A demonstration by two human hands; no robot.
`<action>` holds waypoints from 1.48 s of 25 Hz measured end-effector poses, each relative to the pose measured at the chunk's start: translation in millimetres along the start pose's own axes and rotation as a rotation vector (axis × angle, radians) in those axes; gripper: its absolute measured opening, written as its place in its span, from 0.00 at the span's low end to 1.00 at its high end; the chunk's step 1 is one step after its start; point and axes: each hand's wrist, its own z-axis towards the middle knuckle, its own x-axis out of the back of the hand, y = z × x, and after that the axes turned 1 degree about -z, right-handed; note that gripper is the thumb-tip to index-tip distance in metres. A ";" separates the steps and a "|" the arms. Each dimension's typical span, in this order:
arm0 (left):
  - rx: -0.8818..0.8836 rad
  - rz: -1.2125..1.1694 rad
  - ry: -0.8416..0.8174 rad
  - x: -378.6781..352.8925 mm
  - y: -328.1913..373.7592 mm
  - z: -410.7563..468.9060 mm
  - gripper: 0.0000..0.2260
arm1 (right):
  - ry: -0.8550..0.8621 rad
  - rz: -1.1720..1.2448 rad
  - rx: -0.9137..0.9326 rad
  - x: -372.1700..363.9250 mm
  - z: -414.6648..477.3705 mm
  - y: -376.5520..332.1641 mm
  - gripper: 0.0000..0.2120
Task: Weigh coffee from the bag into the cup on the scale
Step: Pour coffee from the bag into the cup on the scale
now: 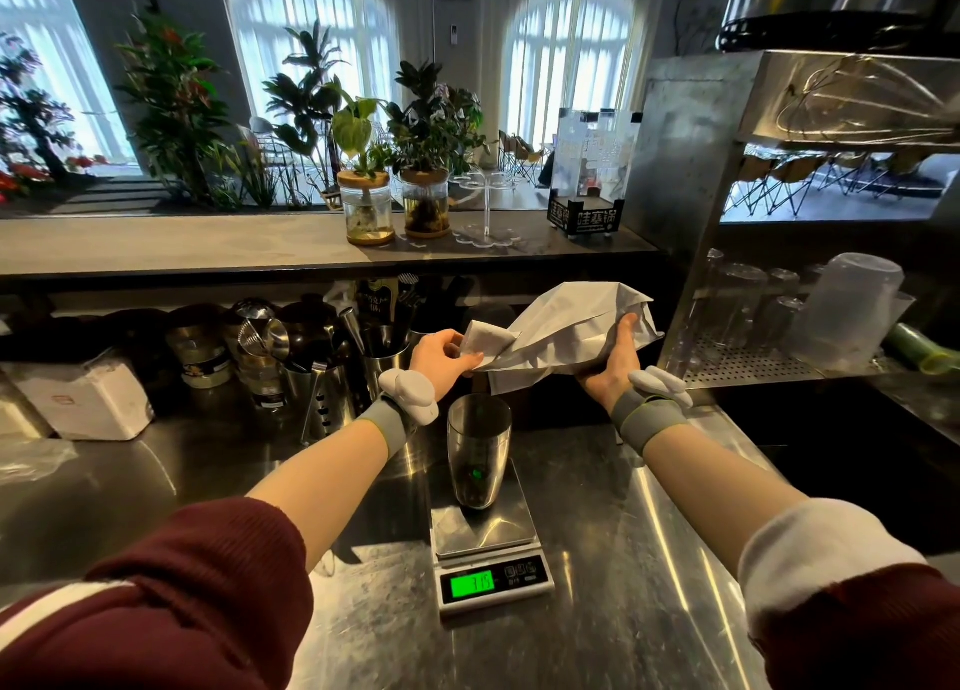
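A white coffee bag is held tilted above the counter, its mouth end down to the left. My left hand pinches the bag's folded mouth end. My right hand grips the bag's raised bottom end from below. Directly under the mouth stands a tall metal cup on a steel scale. Dark coffee lies at the cup's bottom. The scale's green display is lit.
Metal shakers, jiggers and utensil holders crowd the back of the steel counter. A white box lies at the left. A rack of glasses and plastic cups stands to the right. Plants in jars sit on the upper ledge.
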 end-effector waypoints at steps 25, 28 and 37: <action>0.004 0.012 0.003 -1.2 2.6 -2.4 0.10 | -0.025 0.016 -0.010 -3.1 1.0 -0.3 0.29; 0.036 -0.008 -0.023 -0.2 1.6 -2.7 0.14 | -0.021 0.016 -0.001 -2.2 2.2 -0.6 0.29; 0.066 -0.058 -0.016 -3.0 3.7 -3.4 0.15 | -0.020 0.008 0.000 -1.7 3.8 -3.7 0.29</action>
